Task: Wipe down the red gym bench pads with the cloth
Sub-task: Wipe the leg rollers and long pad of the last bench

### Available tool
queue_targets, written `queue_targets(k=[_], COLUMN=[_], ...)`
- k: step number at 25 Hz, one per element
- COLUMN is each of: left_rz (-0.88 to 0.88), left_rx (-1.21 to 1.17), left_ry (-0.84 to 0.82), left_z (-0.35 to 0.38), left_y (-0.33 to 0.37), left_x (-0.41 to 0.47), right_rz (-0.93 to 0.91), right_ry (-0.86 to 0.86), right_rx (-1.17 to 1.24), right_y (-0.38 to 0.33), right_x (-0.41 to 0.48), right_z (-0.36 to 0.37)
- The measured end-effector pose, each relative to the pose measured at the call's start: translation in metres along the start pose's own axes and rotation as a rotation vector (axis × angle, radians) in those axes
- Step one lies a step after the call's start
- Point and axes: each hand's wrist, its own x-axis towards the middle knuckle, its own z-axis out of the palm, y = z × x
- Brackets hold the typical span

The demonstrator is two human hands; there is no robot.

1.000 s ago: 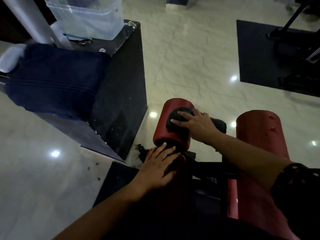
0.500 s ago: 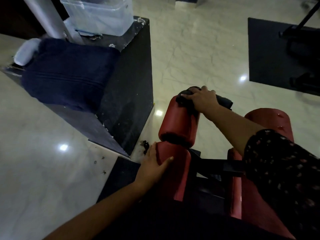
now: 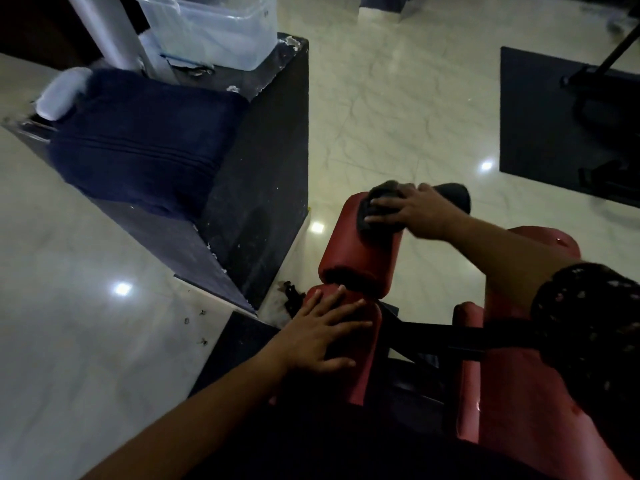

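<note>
Three red pads are sitting on the bench, with dark gaps between them. The near left pad (image 3: 367,362) is lying low. The round left pad (image 3: 356,254) is sitting just past it and is tilting up. The big right pad (image 3: 519,403) is running along the right side and is looking shiny. The cloth (image 3: 382,190) is dark and bunched up. It is lying on the far end of the round left pad, under the right hand (image 3: 419,213).

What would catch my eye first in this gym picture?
In the middle, the right hand presses a dark cloth onto the upper red pad, while the left hand lies flat on the lower red pad. To the left, a dark blue towel hangs over a black box.
</note>
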Motion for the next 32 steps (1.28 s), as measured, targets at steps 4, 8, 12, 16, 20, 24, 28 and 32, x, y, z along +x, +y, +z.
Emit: queue_targets(k=[4,8,12,16,20,24,28,32], left_rz=[0.051,0.081,0.066,0.067,0.049,0.019,-0.170,-0.480], left_rx=[-0.069,-0.046,-0.055,-0.061,-0.137,-0.264,-0.452,-0.651], left_ry=[0.090,0.231,0.241,0.254,0.261,0.349,0.512,0.377], left_z=[0.006,0.013,0.014,0.013,0.014,0.016,0.021,0.021], left_y=[-0.008,-0.011,-0.013,-0.011,-0.011,-0.013,-0.016,-0.012], left_x=[-0.003,-0.001,0.000,-0.002,-0.001,0.000,-0.007,-0.008], right_rz=[0.194,-0.196,-0.451,-0.030,0.207,-0.055,-0.274,-0.067], right_ry=[-0.098,0.035,-0.045,-0.122,-0.269,-0.144,0.091,0.364], right_rx=[0.117,0.001,-0.083,0.026,0.147,-0.069,-0.083,-0.057], right_y=[-0.014,-0.065,-0.097,-0.054,-0.003,-0.073,-0.116,-0.115], right_x=[0.026,0.037,0.061,0.094,0.089,0.076,0.026,-0.047], right_z=[-0.019,-0.050,-0.081,-0.063,-0.054,-0.064,-0.051,0.018])
